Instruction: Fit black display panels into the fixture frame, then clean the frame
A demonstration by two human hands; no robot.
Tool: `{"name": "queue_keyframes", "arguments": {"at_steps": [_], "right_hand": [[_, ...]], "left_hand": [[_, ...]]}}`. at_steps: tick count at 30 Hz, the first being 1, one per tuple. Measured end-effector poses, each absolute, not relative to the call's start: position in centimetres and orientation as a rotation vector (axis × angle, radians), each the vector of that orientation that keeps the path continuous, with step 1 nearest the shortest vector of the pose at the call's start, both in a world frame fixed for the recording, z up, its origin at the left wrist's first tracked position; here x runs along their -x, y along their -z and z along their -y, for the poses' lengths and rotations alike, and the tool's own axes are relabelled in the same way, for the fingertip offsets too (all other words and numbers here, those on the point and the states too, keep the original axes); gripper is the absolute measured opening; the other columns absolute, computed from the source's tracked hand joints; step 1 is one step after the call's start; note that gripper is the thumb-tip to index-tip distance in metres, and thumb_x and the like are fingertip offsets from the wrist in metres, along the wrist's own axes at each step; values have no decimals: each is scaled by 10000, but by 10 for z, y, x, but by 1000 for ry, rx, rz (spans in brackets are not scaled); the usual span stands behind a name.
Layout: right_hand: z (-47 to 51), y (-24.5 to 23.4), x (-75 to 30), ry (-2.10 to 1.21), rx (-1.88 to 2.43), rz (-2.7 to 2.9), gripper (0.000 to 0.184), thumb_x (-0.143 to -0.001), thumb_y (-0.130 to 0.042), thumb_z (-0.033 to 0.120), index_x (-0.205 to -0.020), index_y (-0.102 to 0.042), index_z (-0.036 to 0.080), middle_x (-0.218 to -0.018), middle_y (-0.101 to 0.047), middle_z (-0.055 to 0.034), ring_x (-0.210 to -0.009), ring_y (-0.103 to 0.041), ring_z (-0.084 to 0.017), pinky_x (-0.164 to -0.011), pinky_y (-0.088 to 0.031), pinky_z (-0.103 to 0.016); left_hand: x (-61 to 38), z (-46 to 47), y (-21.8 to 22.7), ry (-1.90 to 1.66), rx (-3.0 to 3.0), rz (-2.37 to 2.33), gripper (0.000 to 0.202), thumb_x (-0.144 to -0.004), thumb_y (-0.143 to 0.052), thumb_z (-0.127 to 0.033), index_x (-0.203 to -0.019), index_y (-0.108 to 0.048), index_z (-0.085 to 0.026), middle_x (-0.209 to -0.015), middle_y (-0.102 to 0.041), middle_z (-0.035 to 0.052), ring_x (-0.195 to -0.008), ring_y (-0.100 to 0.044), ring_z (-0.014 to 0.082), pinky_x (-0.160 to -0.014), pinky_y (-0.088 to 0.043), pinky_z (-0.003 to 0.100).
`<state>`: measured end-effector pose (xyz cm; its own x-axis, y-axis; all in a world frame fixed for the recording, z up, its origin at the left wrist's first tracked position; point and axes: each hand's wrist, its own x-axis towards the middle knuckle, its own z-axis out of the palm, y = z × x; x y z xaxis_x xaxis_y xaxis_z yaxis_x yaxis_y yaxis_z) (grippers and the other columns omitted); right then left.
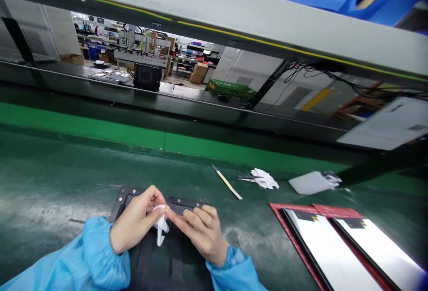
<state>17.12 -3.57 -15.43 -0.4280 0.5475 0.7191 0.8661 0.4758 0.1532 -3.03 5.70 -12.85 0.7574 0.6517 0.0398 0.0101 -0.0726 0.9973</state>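
Observation:
My left hand (pixel 135 220) is closed in a pinch on a crumpled white wipe (pixel 161 231), whose loose end hangs below the fingers. From the right, my right hand (pixel 202 233) meets it, with index finger and thumb closed at the wipe's top edge and the other fingers curled. Both hands are above a black plate-like fixture (pixel 157 262) with raised bars and small screws near its far corner. Blue elastic-cuffed sleeves cover both wrists, and the forearms hide parts of the fixture.
To the right on the green bench (pixel 247 246) lie a pale-handled craft knife (pixel 227 182), black tweezers (pixel 247 177) on a crumpled white tissue (pixel 265 178), and a white bottle (pixel 309 183) on its side. Two flat panels (pixel 329 246) rest on red sheets. A grey shelf beam (pixel 214 12) spans overhead.

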Motion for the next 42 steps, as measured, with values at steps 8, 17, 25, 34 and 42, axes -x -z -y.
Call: {"name": "queue_keyframes", "arguments": {"at_steps": [8,17,25,34,42], "right_hand": [[36,150,-169,635,1157,2152,329,-1046,-411,89,-1264,-619,221,-850,-642,-10,-827,-515,-147,-789,-346,-337],[34,155,-170,658,1143,2143,311,-1035,-448,92,-1260,-621,219,-831,-637,-9,-832,-524,-149,-799,-351,-338],[35,157,-169,666,1158,2143,315,-1048,-422,109,-1260,-620,233,-846,-637,-7,-827,-525,-143,-808,-358,-340],[32,152,-166,509,1223,2009,325,-1013,-464,109,-1249,-617,274,-844,-589,-20,-836,-546,-168,-784,-393,-332],[35,154,-135,-356,1292,1671,285,-891,-664,401,-1037,-522,202,-990,-622,-55,-878,-607,-194,-789,-488,-293]], "left_hand": [[30,-58,135,-578,-1681,-568,138,-954,-480,-323,-953,-470,-185,-877,-579,25,-818,-570,162,-712,-437,278],[31,-58,134,-582,-1731,-574,142,-963,-466,-334,-961,-475,-193,-863,-574,16,-803,-569,161,-703,-432,287],[31,-57,132,-585,-1754,-564,141,-969,-453,-336,-976,-471,-196,-885,-585,20,-828,-581,163,-726,-440,290],[28,-58,132,-619,-1678,-581,172,-968,-458,-359,-970,-477,-189,-869,-595,19,-812,-593,155,-718,-449,266],[22,-46,147,-819,-1536,-688,231,-917,-574,-410,-998,-536,-197,-963,-613,28,-929,-602,176,-798,-485,264]]}}
